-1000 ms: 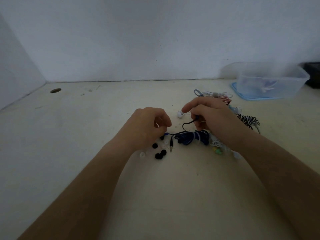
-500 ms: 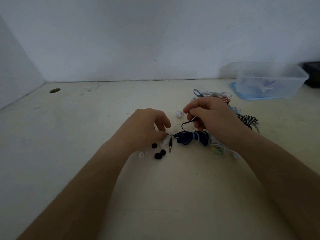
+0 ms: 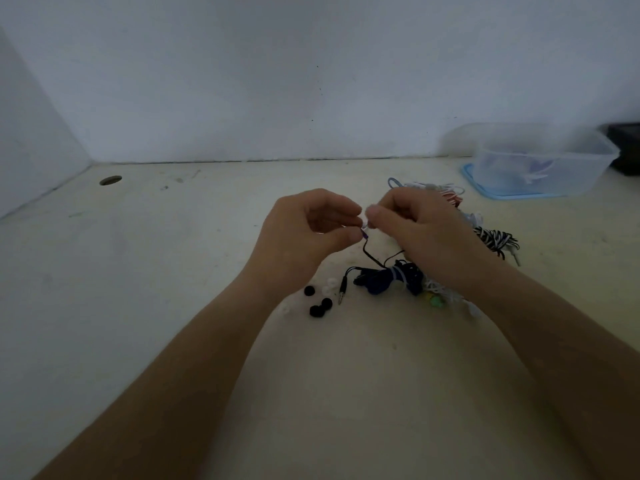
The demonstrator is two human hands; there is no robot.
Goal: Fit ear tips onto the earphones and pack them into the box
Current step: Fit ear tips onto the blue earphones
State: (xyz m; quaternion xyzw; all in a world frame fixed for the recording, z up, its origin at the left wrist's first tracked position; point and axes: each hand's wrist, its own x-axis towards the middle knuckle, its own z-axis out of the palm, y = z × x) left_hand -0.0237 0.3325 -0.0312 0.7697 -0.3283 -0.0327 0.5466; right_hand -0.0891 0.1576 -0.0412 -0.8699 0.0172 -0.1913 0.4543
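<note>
Well off to the left of the pinch, a round hole [image 3: 110,180] is showing in the table [image 3: 173,271]. Below and left of it, black ear tips [image 3: 320,308] and white ear tips [image 3: 330,283] are lying loose beside a jack plug [image 3: 342,292]. The left hand [image 3: 308,237] and right hand [image 3: 426,233] are meeting fingertip to fingertip, both with curled fingers pinching a small purple earbud [image 3: 364,232]; a pale blur is sitting at the pinch, too smeared to name. A black wire [image 3: 372,256] is hanging down from the grip to a blue bundle [image 3: 388,280] just underneath. Right of the grip a striped cord [image 3: 497,239] is lying, and far up-right the clear box [image 3: 540,164] is standing.
</note>
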